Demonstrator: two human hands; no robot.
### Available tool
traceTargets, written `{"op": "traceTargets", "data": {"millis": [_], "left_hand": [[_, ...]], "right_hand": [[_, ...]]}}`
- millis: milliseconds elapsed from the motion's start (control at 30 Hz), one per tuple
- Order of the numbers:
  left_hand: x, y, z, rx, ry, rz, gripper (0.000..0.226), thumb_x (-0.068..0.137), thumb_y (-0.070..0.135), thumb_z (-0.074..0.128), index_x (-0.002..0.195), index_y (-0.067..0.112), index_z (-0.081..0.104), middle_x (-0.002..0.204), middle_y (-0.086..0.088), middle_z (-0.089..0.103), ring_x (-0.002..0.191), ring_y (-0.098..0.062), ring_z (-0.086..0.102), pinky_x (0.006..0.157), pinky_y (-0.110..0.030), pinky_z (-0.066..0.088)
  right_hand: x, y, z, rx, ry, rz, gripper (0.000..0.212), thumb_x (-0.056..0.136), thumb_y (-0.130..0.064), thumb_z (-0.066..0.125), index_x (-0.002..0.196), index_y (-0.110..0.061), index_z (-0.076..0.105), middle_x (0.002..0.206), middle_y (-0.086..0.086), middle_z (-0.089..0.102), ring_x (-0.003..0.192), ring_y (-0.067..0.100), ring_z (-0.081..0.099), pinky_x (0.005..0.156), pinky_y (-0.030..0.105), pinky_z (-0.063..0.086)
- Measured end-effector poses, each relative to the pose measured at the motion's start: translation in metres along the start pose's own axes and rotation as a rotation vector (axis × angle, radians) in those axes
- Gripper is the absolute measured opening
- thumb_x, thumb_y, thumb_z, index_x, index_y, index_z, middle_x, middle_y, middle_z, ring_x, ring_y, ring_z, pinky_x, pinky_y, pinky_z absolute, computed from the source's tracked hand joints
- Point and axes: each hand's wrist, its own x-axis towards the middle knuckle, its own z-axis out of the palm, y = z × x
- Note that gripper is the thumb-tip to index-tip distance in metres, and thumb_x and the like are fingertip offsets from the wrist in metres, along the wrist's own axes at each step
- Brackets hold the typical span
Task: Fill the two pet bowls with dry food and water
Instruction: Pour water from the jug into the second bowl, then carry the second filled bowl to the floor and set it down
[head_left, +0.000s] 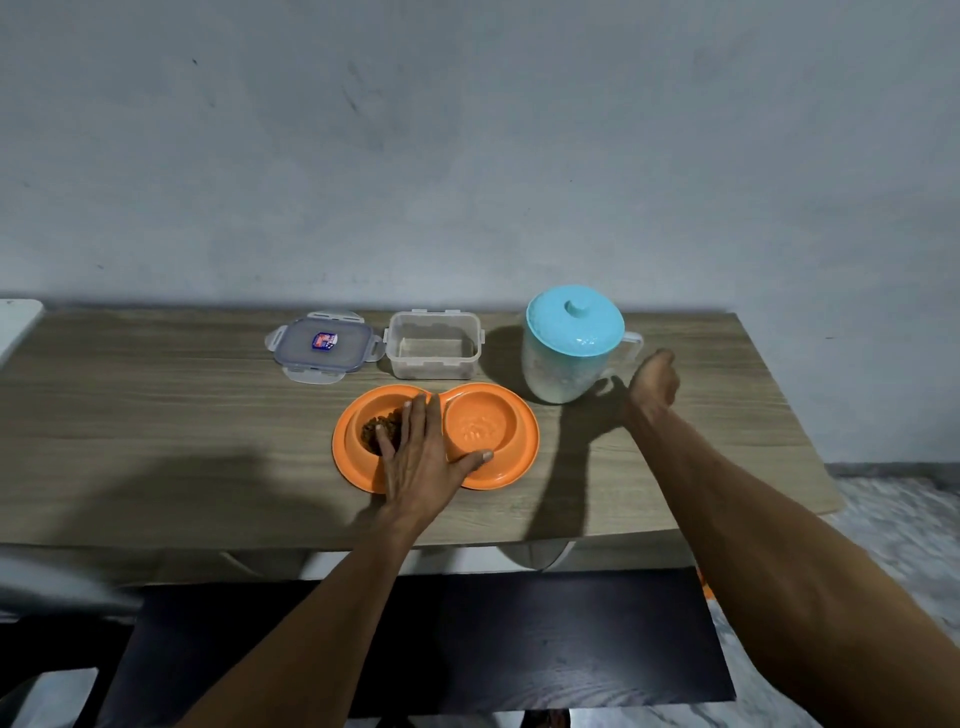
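Head view of a wooden bench (156, 415) set against a grey wall (467, 156). An orange double pet bowl (525, 441) lies at mid-bench, nearer the near edge than the wall. Its left well holds a heap of brown dry food (375, 434). Its right well (480, 423) shows a bare orange floor with a moulded relief; whether it holds water cannot be told. The left hand (423, 460) lies palm down across the bridge between the two wells. Its grip is wide, holding nothing: the fingers are straight and reach over the right part of the dry food, and the thumb is spread to the near rim of the right well. Beyond the bowl, toward the wall, stands a clear rectangular container (431, 349), upright, open and apparently empty. Its clip lid (322, 345) lies flat just to its left, with a small blue label on top. At the right of the container stands a translucent water jug (556, 374) closed by a light-blue knobbed cover (574, 322), with its handle (632, 344) pointing right. The right hand (653, 382) is just beside that handle, its back toward the camera and its fingers curled away from view. Whether its grip encloses the handle or merely nears it cannot be told. A white object (15, 322) shows at the far left edge of the bench, cut off by the frame.
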Motion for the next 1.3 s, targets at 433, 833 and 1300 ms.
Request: {"op": "traceTargets", "data": {"millis": [433, 833, 1300], "left_hand": [[0.014, -0.072, -0.029, -0.255, 0.129, -0.645, 0.074, 0.086, 0.06, 0.049, 0.134, 0.004, 0.046, 0.139, -0.021, 0.048, 0.13, -0.039, 0.044, 0.101, -0.052, 0.042], [0.033, -0.096, -0.033, -0.287, 0.036, -0.647, 0.057, 0.078, 0.055, 0.067, 0.102, 0.003, 0.071, 0.105, -0.021, 0.07, 0.1, -0.041, 0.063, 0.085, -0.048, 0.055], [-0.006, -0.052, -0.028, -0.371, 0.018, -0.635, 0.053, 0.074, 0.055, 0.069, 0.092, 0.006, 0.072, 0.093, -0.017, 0.073, 0.086, -0.038, 0.067, 0.078, -0.043, 0.056]], "right_hand": [[-0.092, 0.079, 0.019, -0.522, -0.269, 0.048, 0.068, 0.063, -0.057, 0.065, 0.11, -0.008, 0.068, 0.112, 0.017, 0.067, 0.1, 0.037, 0.063, 0.088, 0.049, 0.057], [-0.108, 0.092, 0.033, -0.623, -0.213, 0.026, 0.056, 0.071, -0.036, 0.075, 0.116, -0.004, 0.066, 0.121, 0.018, 0.061, 0.106, 0.037, 0.06, 0.088, 0.05, 0.057], [-0.105, 0.091, -0.04, -0.515, -0.207, 0.035, 0.047, 0.075, -0.035, 0.076, 0.112, -0.006, 0.066, 0.115, 0.016, 0.066, 0.103, 0.035, 0.063, 0.089, 0.049, 0.057]]}}
